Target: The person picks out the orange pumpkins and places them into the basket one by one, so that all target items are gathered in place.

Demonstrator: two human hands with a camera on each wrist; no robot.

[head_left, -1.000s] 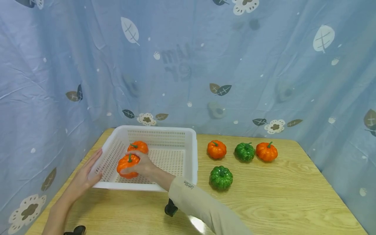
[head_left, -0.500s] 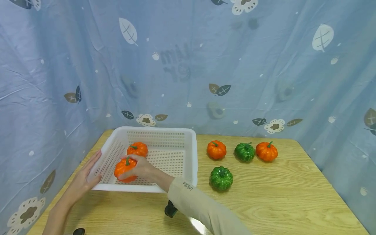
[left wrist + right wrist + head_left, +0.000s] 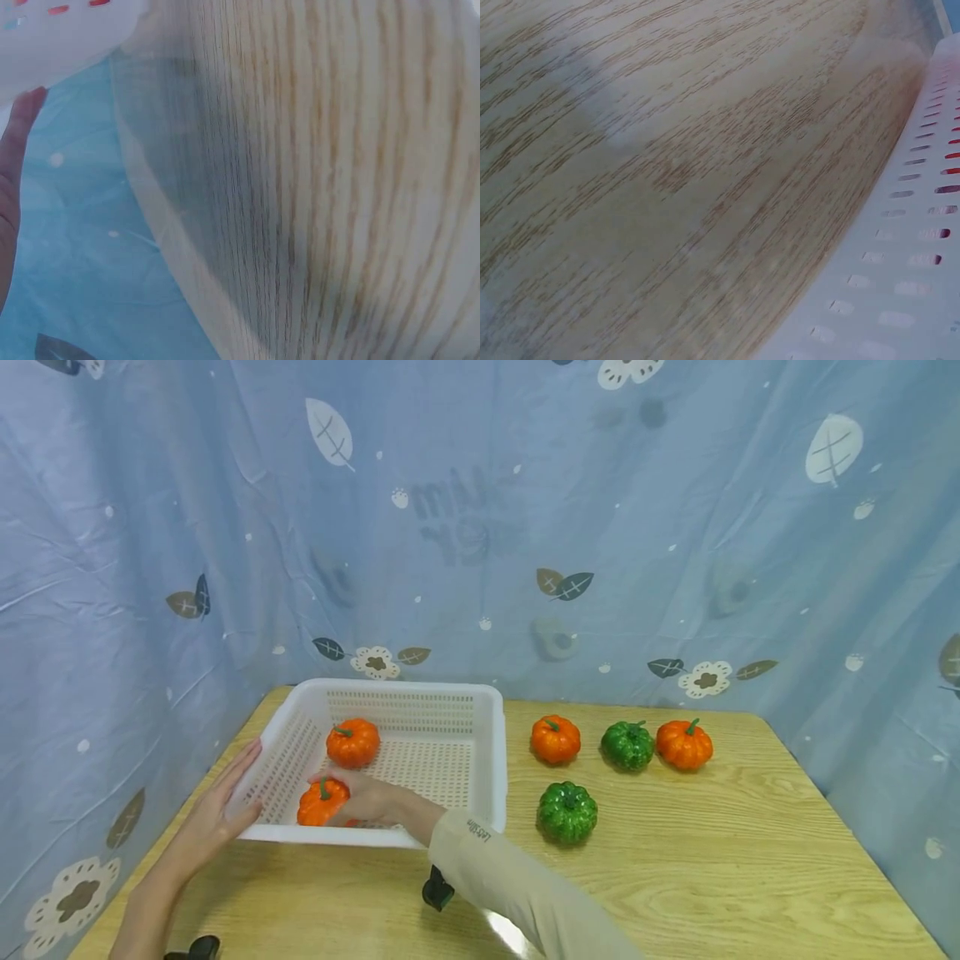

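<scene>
In the head view a white slotted plastic basket [image 3: 420, 837] stands at the left of the table. My right hand [image 3: 369, 796] reaches over its front rim, thumb and fingers curled round a small orange pumpkin [image 3: 318, 804] with a green stem, low in the front left corner. Behind it in the basket sits a second orange pumpkin [image 3: 353, 743]. My left hand [image 3: 213, 822] rests against the basket's left side, fingers straight along the wall and thumb near the front corner. The left wrist view catches one finger [image 3: 19, 139] at the basket's edge.
Right of the basket stand two orange pumpkins [image 3: 555, 740] [image 3: 684, 745] and two green pumpkins [image 3: 628, 746] [image 3: 567, 813] on the wooden table [image 3: 712, 868]. A blue patterned curtain [image 3: 480, 527] encloses the table's back and sides.
My right hand has lowered the orange pumpkin toward the basket's front left corner, opening a gap from the pumpkin behind. The left hand has stayed at the basket's side.
</scene>
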